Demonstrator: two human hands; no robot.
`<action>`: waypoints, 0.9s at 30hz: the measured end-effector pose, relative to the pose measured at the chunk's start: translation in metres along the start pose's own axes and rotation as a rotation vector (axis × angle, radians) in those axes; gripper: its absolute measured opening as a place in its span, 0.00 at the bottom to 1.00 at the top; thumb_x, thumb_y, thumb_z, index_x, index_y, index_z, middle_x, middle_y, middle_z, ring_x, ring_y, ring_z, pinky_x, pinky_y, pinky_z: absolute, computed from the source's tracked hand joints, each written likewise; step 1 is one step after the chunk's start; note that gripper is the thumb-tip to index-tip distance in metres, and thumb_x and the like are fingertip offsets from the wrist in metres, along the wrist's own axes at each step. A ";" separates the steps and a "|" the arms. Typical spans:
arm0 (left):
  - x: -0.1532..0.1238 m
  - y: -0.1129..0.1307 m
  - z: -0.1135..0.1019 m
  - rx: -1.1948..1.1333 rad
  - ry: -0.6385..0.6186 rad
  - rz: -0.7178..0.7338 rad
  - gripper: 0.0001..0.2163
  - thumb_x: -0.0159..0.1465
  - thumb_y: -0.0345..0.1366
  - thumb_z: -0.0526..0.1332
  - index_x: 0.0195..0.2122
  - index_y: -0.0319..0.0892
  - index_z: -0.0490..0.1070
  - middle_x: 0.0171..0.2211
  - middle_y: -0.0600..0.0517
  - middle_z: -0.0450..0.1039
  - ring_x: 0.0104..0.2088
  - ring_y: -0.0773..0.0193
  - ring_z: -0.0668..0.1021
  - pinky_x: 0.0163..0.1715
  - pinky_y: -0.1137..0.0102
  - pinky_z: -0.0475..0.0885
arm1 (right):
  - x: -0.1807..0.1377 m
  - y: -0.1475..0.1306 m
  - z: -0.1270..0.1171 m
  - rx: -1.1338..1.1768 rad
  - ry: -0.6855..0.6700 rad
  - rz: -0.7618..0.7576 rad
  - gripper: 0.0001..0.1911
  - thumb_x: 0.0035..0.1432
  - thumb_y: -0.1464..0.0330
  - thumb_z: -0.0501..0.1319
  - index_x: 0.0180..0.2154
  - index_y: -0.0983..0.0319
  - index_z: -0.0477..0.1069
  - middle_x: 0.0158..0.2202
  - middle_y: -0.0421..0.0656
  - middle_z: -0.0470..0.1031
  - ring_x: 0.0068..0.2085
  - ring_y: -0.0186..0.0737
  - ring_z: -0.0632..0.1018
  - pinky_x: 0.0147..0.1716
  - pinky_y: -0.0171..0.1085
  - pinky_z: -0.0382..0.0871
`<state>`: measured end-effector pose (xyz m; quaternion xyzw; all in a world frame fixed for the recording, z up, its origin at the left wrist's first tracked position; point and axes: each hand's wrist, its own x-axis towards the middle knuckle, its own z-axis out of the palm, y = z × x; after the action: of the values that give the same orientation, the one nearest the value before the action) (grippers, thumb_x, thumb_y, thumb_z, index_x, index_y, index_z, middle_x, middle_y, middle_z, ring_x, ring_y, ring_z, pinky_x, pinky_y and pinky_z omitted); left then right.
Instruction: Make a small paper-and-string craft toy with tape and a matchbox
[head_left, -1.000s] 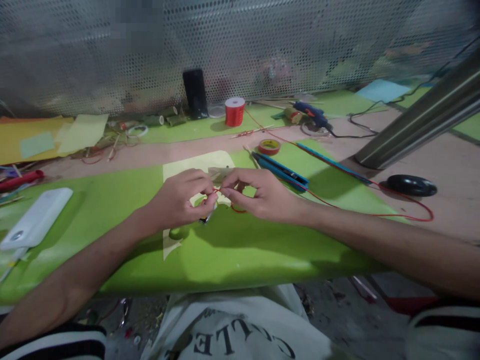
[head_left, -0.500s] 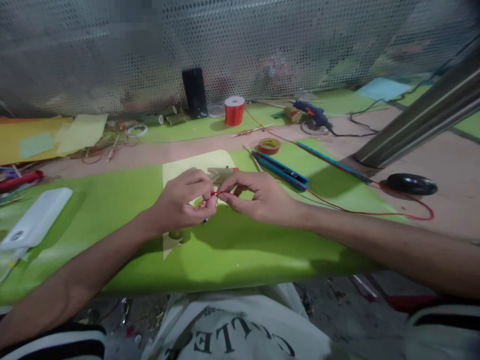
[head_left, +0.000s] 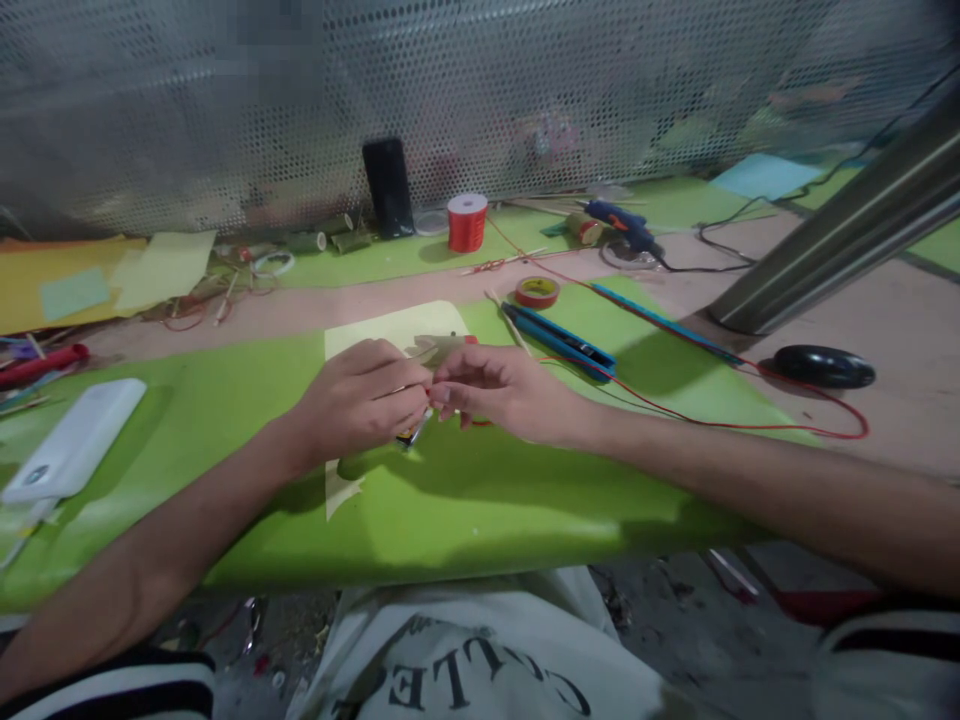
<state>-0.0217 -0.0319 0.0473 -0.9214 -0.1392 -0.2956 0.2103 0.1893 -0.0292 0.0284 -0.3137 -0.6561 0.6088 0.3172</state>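
Note:
Over the green mat, my left hand (head_left: 367, 395) and my right hand (head_left: 502, 390) meet fingertip to fingertip. Both are closed in a pinch on the red cord (head_left: 675, 422), whose held part is mostly hidden by the fingers. From behind the right hand the cord runs right in a long loop across the mat. Below the left fingers shows a small item (head_left: 409, 438) with yellow and shiny metallic parts; its kind is unclear. Under the hands lies a cream paper sheet (head_left: 360, 332).
A blue tool (head_left: 566, 345) and a tape roll (head_left: 537, 292) lie beyond my right hand. Farther back stand a red cord spool (head_left: 466, 228), a black phone (head_left: 388, 190) and a glue gun (head_left: 622, 222). A metal pole (head_left: 825, 210) rises right; a white power bank (head_left: 75, 440) lies left.
The left fingers have curled further over the held cord, and the right fingers have drawn closer together. More of the small item shows below the left hand.

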 end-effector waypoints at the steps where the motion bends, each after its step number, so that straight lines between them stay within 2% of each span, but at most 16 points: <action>1: 0.000 -0.001 -0.001 0.005 -0.002 0.014 0.07 0.65 0.30 0.63 0.30 0.46 0.70 0.31 0.55 0.79 0.31 0.64 0.75 0.33 0.67 0.71 | 0.000 0.000 0.000 -0.006 0.002 -0.001 0.16 0.52 0.58 0.70 0.32 0.61 0.69 0.28 0.38 0.73 0.27 0.31 0.72 0.26 0.32 0.71; 5: 0.000 -0.004 -0.006 0.080 0.004 0.088 0.06 0.64 0.29 0.64 0.31 0.45 0.72 0.34 0.55 0.81 0.33 0.64 0.76 0.32 0.67 0.70 | -0.001 0.001 0.001 -0.062 0.025 -0.040 0.16 0.53 0.57 0.69 0.29 0.61 0.68 0.25 0.37 0.70 0.24 0.30 0.69 0.23 0.32 0.65; 8: 0.001 -0.003 -0.008 0.136 -0.012 0.132 0.05 0.65 0.28 0.64 0.32 0.44 0.72 0.35 0.54 0.81 0.34 0.64 0.77 0.33 0.67 0.71 | -0.002 0.002 0.002 -0.085 0.046 -0.085 0.13 0.54 0.61 0.68 0.32 0.60 0.68 0.25 0.36 0.70 0.25 0.30 0.68 0.23 0.32 0.64; 12: 0.001 -0.002 -0.009 0.170 -0.045 0.132 0.05 0.66 0.29 0.63 0.33 0.44 0.73 0.35 0.53 0.80 0.34 0.65 0.76 0.34 0.69 0.71 | -0.002 0.003 0.003 -0.162 0.069 -0.128 0.06 0.57 0.65 0.63 0.32 0.62 0.70 0.26 0.37 0.71 0.27 0.31 0.69 0.26 0.34 0.64; 16: 0.000 -0.002 -0.009 0.188 -0.038 0.137 0.03 0.65 0.30 0.64 0.33 0.43 0.73 0.34 0.53 0.80 0.33 0.65 0.76 0.34 0.68 0.71 | -0.002 0.002 0.002 -0.176 0.056 -0.149 0.07 0.57 0.65 0.62 0.31 0.63 0.70 0.24 0.37 0.70 0.26 0.30 0.68 0.26 0.33 0.63; 19: -0.001 -0.004 -0.007 0.209 -0.028 0.091 0.04 0.65 0.35 0.65 0.33 0.44 0.72 0.34 0.53 0.79 0.32 0.65 0.76 0.33 0.67 0.70 | -0.001 0.001 0.000 -0.194 0.070 -0.181 0.08 0.57 0.64 0.61 0.31 0.63 0.69 0.25 0.37 0.70 0.25 0.29 0.67 0.25 0.32 0.63; 22: -0.004 -0.003 -0.003 0.040 -0.027 -0.088 0.07 0.65 0.39 0.65 0.33 0.43 0.69 0.32 0.52 0.78 0.30 0.65 0.76 0.31 0.68 0.70 | -0.002 0.001 -0.004 -0.358 0.138 -0.268 0.07 0.60 0.65 0.60 0.33 0.63 0.70 0.27 0.40 0.73 0.26 0.31 0.70 0.24 0.32 0.64; 24: -0.006 0.001 0.002 -0.232 -0.014 -0.308 0.06 0.66 0.38 0.62 0.35 0.42 0.67 0.31 0.52 0.76 0.30 0.66 0.77 0.29 0.70 0.72 | -0.002 0.003 -0.006 -0.551 0.189 -0.406 0.06 0.61 0.69 0.58 0.35 0.64 0.71 0.30 0.42 0.76 0.28 0.33 0.73 0.26 0.33 0.65; 27: -0.005 0.008 0.007 -0.710 -0.005 -0.694 0.05 0.69 0.37 0.56 0.41 0.42 0.65 0.30 0.53 0.75 0.28 0.67 0.79 0.27 0.73 0.75 | -0.002 0.008 -0.009 -0.849 0.260 -0.666 0.08 0.64 0.72 0.55 0.37 0.63 0.73 0.34 0.46 0.79 0.34 0.36 0.77 0.33 0.34 0.69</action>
<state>-0.0194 -0.0360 0.0366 -0.8364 -0.3289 -0.3749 -0.2275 0.1982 -0.0253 0.0212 -0.2620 -0.8630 0.1141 0.4167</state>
